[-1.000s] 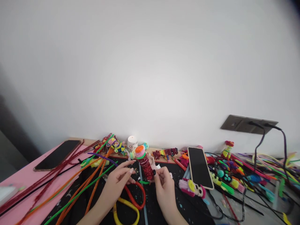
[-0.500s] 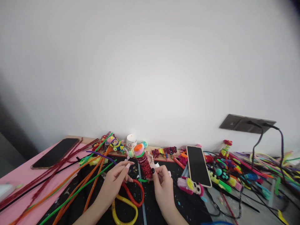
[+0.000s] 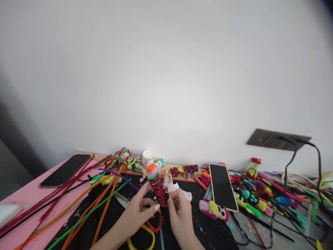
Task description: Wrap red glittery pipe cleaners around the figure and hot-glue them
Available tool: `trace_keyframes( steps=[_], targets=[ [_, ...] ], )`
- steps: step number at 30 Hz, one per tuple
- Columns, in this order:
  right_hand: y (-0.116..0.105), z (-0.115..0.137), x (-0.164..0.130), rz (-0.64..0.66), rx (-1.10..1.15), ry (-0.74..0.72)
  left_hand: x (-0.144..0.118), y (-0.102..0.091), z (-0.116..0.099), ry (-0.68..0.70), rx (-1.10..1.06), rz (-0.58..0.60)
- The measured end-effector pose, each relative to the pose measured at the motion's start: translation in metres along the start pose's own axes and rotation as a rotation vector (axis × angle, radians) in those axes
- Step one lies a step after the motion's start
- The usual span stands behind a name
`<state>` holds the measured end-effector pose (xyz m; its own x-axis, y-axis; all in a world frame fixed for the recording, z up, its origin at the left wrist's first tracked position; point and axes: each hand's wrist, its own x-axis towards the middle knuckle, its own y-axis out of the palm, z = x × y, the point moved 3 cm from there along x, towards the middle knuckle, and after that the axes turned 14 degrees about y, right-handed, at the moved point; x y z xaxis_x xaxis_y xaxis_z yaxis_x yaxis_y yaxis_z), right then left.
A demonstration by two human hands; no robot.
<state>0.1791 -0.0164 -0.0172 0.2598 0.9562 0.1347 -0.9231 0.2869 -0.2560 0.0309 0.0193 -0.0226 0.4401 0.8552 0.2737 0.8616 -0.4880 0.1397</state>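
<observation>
My right hand (image 3: 180,206) pinches the lower end of a glittery dark red pipe-cleaner figure (image 3: 157,189), which tilts up and to the left. Its top is wrapped in orange, pink and green. My left hand (image 3: 139,210) is at the figure's left side, its index finger reaching the red body and its thumb held apart. Below the hands lie scissors (image 3: 142,242) with one yellow and one red handle loop, partly covered by my left hand. Just behind my right hand lies a pale tool (image 3: 179,191) that looks like a glue gun.
Long red, orange and green pipe cleaners (image 3: 85,218) cross the left side beside a dark phone (image 3: 65,170). To the right are a pale-framed phone (image 3: 222,185), a pink doll (image 3: 213,210) and a colourful pile (image 3: 260,194). A paper cup (image 3: 147,158) stands near the wall.
My left hand has moved right, to the figure, its fingers spreading from a pinch. The figure's top leans slightly further left. The view has shifted a little.
</observation>
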Motion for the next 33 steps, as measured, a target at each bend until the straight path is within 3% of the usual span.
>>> trace_keyframes(
  steps=[17, 33],
  targets=[
    [0.001, 0.009, -0.008, 0.1, -0.123, -0.14, 0.0, 0.004, -0.004, -0.007, -0.117, 0.041],
    [0.003, 0.006, -0.008, 0.085, -0.119, -0.125, -0.001, 0.003, 0.002, -0.042, -0.108, 0.051]
  ],
)
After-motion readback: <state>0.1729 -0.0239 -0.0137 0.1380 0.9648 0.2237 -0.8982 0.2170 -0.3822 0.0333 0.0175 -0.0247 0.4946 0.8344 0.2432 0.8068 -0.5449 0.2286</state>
